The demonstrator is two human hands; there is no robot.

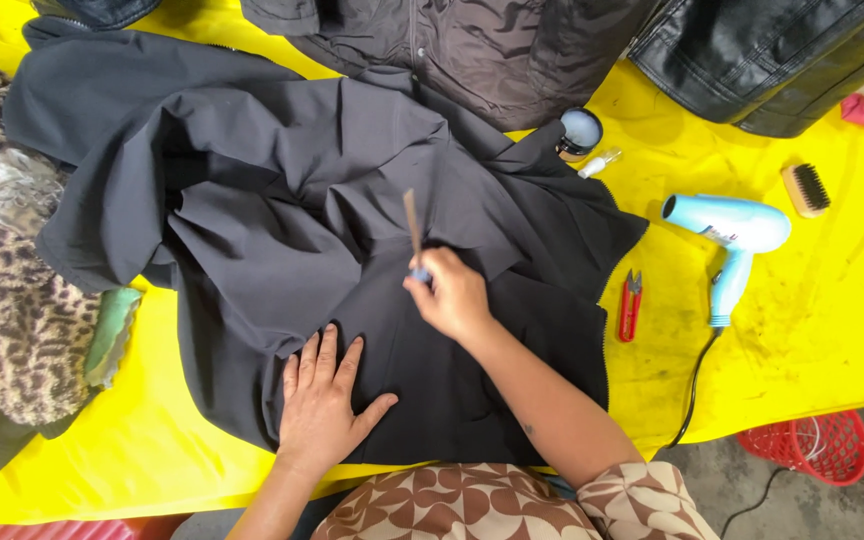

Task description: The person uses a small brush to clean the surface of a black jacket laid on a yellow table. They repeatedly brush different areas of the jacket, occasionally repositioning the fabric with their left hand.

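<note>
A dark grey garment [282, 200] lies spread and rumpled over a yellow table [822, 330]. My left hand [324, 405] rests flat on the garment near the front edge, fingers apart. My right hand [449, 292] is closed around a thin brush-like tool [413, 228] with a blue grip, whose tip points away from me and touches the fabric at the garment's middle.
To the right lie red snips [631, 305], a light blue hair dryer [730, 240] with its black cord, a wooden brush [806, 189], a small open jar [579, 132] and a little bottle [599, 163]. Dark jackets [752, 50] lie at the back, a leopard-print fabric [2, 310] at the left, a red basket [812, 445] on the floor.
</note>
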